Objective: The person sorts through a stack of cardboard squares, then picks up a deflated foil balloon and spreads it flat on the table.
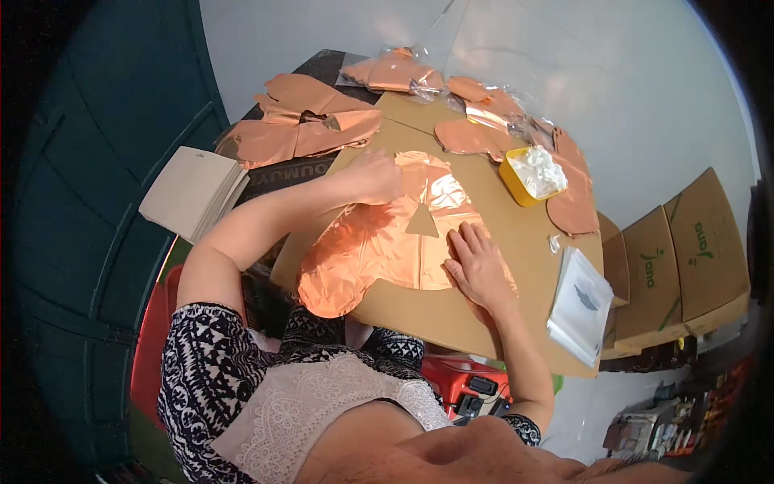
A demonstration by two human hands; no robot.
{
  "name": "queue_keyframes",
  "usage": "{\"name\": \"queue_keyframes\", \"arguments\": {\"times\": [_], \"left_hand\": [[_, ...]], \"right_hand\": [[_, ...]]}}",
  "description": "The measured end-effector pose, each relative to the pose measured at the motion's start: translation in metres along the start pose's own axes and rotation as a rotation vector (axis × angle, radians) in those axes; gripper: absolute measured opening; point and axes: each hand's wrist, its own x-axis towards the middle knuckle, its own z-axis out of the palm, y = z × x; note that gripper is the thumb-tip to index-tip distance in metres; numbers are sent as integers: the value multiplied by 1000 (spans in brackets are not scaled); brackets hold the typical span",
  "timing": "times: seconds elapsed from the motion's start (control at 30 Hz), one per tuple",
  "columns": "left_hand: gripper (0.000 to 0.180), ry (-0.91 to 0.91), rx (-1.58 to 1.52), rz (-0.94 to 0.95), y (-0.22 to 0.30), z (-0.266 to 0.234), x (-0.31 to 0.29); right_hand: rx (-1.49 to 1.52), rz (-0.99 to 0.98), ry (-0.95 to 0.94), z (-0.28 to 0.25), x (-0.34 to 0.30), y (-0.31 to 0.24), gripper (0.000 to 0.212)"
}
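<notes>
A flat rose-gold foil balloon (387,242), with a triangular hole in its middle and two broad legs, lies creased on a sheet of brown cardboard (427,319). My left hand (373,177) is curled into a fist on the upper left edge of the foil. Whatever its fingers hold, if anything, is hidden. On the balloon's right leg rests my right hand (481,266), palm down and fingers stretched out, with nothing in it.
More flat foil balloons (302,121) lie at the back left, with others (395,71) in clear wrap behind. A yellow tub (522,181) of white pieces stands right of centre, near a stack of clear bags (580,306). Left is a cream paper stack (189,189); right, cardboard boxes (669,258).
</notes>
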Motion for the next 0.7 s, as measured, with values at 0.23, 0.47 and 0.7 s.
{"name": "queue_keyframes", "arguments": {"times": [0.23,0.47,0.7], "left_hand": [[15,186,45,67,-12,19,83],[17,420,54,202,-24,69,163],[15,132,-29,106,-18,56,186]], "right_hand": [[9,63,39,8,-3,-1,48],[33,73,51,6,-2,-1,49],[42,80,34,5,-2,1,49]]}}
